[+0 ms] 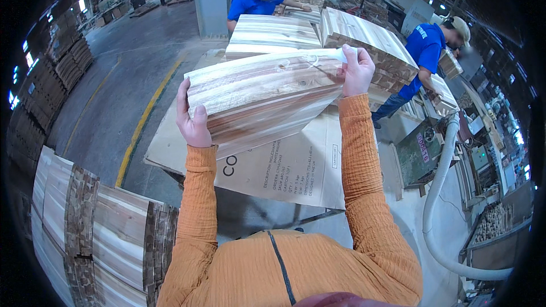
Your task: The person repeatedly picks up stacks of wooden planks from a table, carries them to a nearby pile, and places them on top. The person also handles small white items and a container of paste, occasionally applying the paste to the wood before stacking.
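A wooden panel [267, 88] of light and brown glued strips is tilted up between my two hands, above a table covered with printed cardboard [273, 176]. My left hand [194, 119] grips its left end, thumb on the face turned to me and fingers round the edge. At the upper right corner my right hand [356, 71] is closed on the same panel. A pale band runs along its top and darker strips lie below; I cannot tell whether it is one board or two together.
Behind the panel stand two stacks of wooden panels, one [273, 34] left and a taller one [369, 42] right. Co-workers in blue shirts [250, 4] [424, 45] handle wood beyond them. More panel stacks [116, 230] fill the lower left. A white hose [430, 204] curves down at right.
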The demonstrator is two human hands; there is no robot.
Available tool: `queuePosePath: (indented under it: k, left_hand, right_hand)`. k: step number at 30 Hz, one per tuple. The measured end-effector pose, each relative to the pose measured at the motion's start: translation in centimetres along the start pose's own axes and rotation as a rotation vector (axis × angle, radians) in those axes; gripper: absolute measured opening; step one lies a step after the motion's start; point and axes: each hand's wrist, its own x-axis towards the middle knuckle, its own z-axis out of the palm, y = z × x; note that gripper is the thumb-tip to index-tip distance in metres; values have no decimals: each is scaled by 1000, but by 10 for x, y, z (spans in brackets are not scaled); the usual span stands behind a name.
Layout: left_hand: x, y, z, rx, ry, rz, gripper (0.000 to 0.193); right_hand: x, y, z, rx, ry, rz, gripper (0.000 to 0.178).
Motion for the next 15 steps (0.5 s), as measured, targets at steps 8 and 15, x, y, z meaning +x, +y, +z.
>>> queuePosePath:
  k: [8,15]
  left_hand:
    - [-3,3,3,-9,2,-16,60]
    - [-3,3,2,15,2,-14,62]
  right_hand:
    - [4,1,-5,-24,-8,0,19]
    - [1,0,-3,-93,-6,-31,22]
